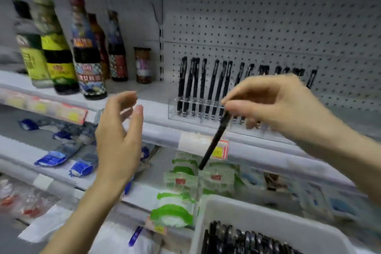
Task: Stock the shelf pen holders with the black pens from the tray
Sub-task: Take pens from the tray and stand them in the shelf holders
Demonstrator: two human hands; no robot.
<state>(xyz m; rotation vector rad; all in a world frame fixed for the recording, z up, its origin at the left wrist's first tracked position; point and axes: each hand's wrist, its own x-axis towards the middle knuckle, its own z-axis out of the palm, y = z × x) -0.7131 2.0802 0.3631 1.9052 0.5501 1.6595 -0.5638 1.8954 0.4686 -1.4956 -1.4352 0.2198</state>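
Several white shelves (160, 130) in a shop aisle, backed by a grey pegboard wall (268, 27). Whole view somewhat blurred.

On the top level at left, a cluster of dark sauce bottles (86, 57) and one small jar (142, 65), all upright. Further right on the same level, a clear pen holder (173, 112) set along the front edge, filled with a row of pens (213, 86), black, upright, caps up.

Right hand (278, 105) raised in front of that holder, pinching a single pen (214, 142) by its upper end between thumb and fingertips. Tilted, with the lower end hanging down past the shelf edge and a red-and-yellow price label (220, 150).

Left hand (117, 136) raised well apart from the right, fingers loosely spread, holding nothing.

Below, blue packets (53, 159) lying on the middle level at left, green-and-white packets (181, 187) stacked just under the hanging tip.

At bottom right, a white tray (247, 210) with loose pens (247, 241) lying inside, black too, partly cut off by the frame edge.
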